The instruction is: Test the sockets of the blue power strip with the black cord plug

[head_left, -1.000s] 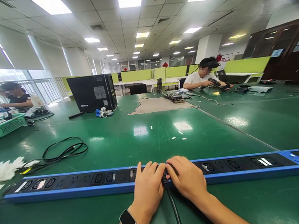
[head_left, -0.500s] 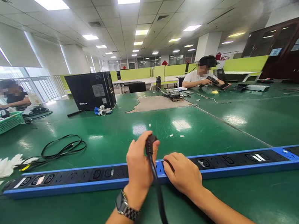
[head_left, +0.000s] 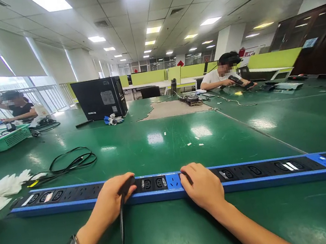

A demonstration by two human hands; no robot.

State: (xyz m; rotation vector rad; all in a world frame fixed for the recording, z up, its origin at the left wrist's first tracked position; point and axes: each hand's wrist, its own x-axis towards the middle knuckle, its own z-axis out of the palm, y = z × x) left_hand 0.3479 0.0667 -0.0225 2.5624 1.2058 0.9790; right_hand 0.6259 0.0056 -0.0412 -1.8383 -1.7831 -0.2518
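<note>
A long blue and black power strip (head_left: 162,195) lies across the green table in front of me. My left hand (head_left: 113,196), with a watch on its wrist, is closed round a black plug (head_left: 126,184) over the sockets left of the middle. Its black cable (head_left: 123,235) hangs down toward me. Whether the pins are in a socket is hidden. My right hand (head_left: 202,184) grips the strip just right of the blue middle socket (head_left: 173,181), fingers over its far edge and thumb near the top.
A coiled black cable (head_left: 72,163) and white gloves (head_left: 9,187) lie at left, near a green basket (head_left: 8,140). A black computer case (head_left: 99,99) stands farther back. Two people sit beyond, one at left (head_left: 18,107), one at right (head_left: 223,73). Small white scraps (head_left: 198,141) dot the table.
My left hand has moved left and down with the plug, from above the middle to the sockets farther left. The right hand stays on the strip.
</note>
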